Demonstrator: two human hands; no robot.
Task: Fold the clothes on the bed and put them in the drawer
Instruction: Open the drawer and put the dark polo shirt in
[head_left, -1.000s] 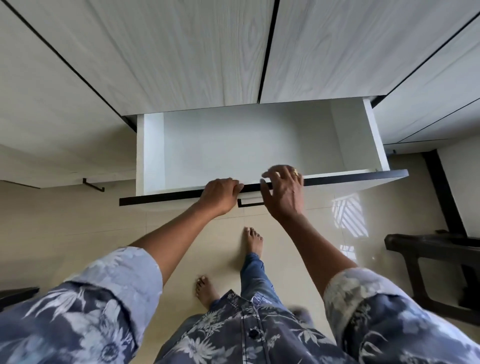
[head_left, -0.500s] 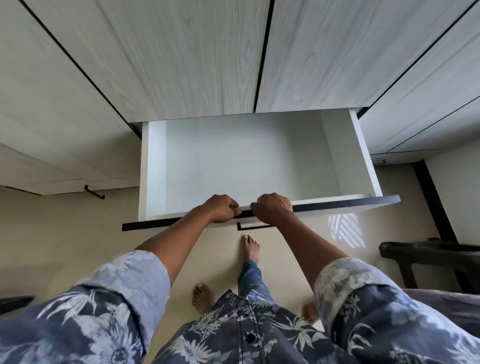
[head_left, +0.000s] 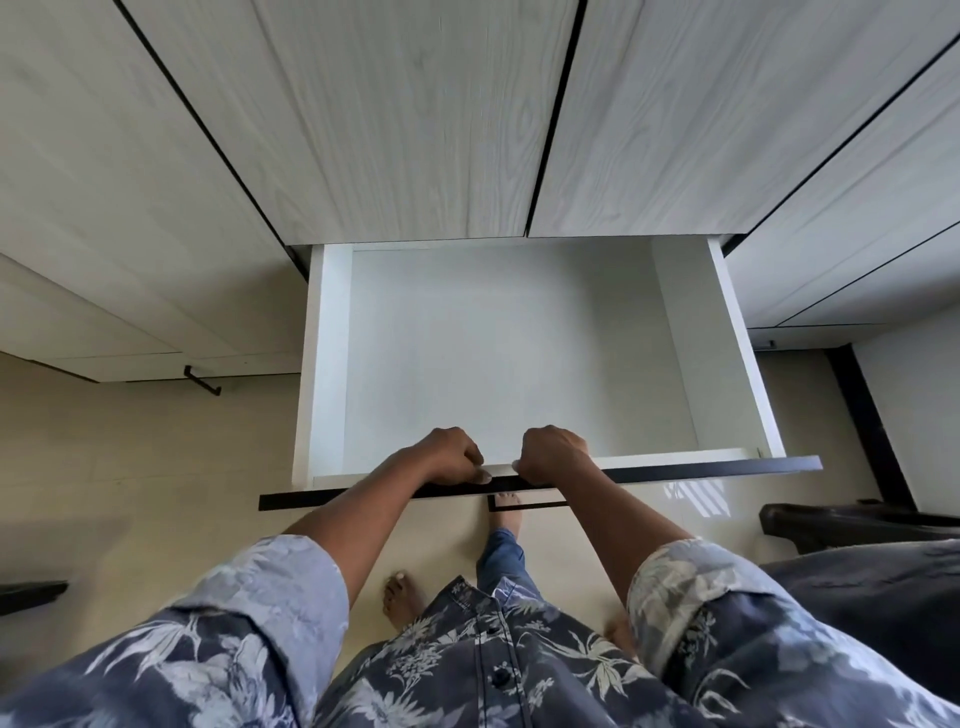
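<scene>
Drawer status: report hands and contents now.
Grip: left hand and right hand curled over the front edge of the drawer, side by side. Drawer stands pulled out, only its white bottom showing. No clothes in view.

drawer handle (head_left: 540, 505) half hidden, dark furniture (head_left: 852, 525) cropped

You're facing a wardrobe (head_left: 415, 130) of pale wood-grain doors; below the wardrobe, glossy beige floor (head_left: 130, 467) is reflecting daylight (head_left: 696, 493), with dark wooden furniture (head_left: 857, 525) sitting to its right.
</scene>
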